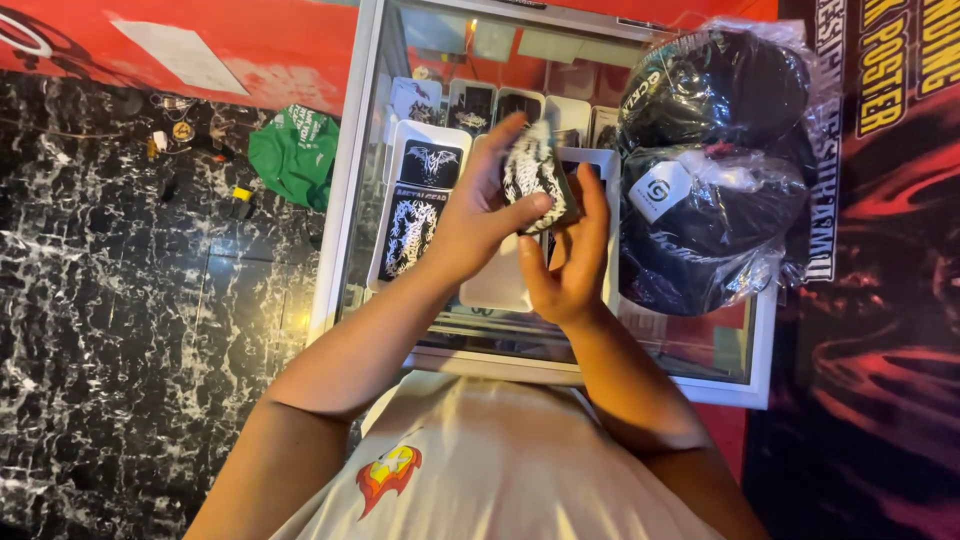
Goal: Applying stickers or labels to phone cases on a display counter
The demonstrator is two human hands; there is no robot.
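Phone case, black-and-white patterned, is gripped between left hand and right hand above glass display case; fitting judged midway, more cases laid below, bagged caps untouched.

glass display case bears a plastic bag of black caps and white phone-case packs

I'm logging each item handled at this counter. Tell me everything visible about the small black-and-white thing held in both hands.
The black-and-white patterned item is small, flat and rectangular with rounded corners, like a phone case, covered in a jagged white-on-black print. It is held tilted above the glass counter. The left hand grips it with the thumb across its face; the right hand supports it from below, fingers along its right edge. Its material cannot be told.
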